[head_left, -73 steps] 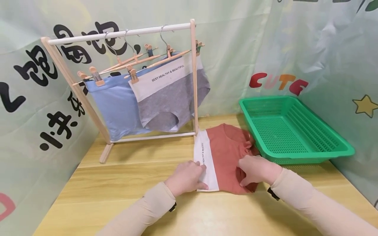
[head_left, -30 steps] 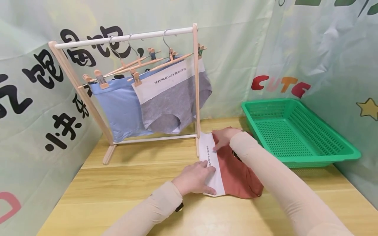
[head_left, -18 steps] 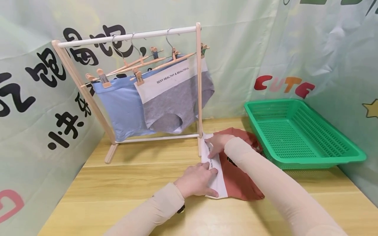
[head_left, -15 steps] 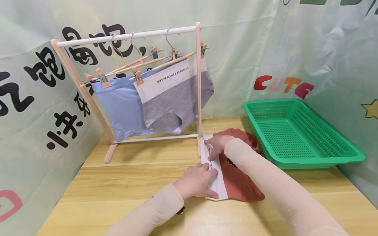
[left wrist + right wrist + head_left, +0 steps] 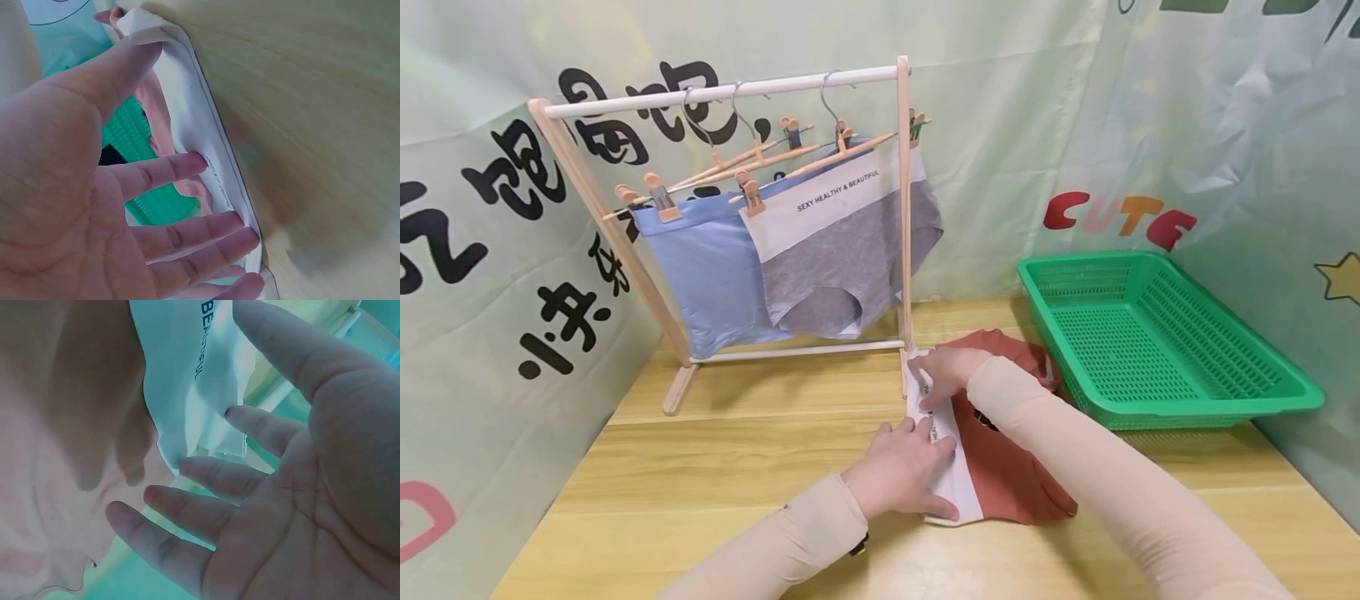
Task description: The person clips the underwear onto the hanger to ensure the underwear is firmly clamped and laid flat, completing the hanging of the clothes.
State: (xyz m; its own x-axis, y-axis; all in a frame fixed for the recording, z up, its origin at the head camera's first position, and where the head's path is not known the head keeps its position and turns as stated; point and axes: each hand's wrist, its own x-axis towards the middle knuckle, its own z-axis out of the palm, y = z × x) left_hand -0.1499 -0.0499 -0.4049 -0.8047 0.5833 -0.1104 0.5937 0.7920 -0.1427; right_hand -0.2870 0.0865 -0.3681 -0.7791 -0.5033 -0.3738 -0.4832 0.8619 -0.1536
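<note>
Rust-red briefs (image 5: 1000, 467) with a white printed waistband (image 5: 951, 479) lie spread on the table, the waistband on the left. My left hand (image 5: 901, 468) rests on the near part of the waistband, fingers spread. In the left wrist view its fairly straight fingers and its thumb touch the white waistband (image 5: 194, 106). On the far part of the waistband lies my right hand (image 5: 949, 373), its fingertips pointing down onto the cloth. The right wrist view shows its fingers extended beside the white waistband (image 5: 181, 375). The right forearm hides part of the red cloth.
A small wooden rack (image 5: 906, 208) stands behind on the left, its right foot close to the waistband. Blue briefs (image 5: 707, 275) and grey briefs (image 5: 842, 258) hang from it on clip hangers. A green perforated basket (image 5: 1120, 325) sits at the right, close to the red briefs.
My right hand has gone from the leg opening on the right to the far part of the waistband. My left hand stays on the near part. The briefs have slid slightly towards me.
</note>
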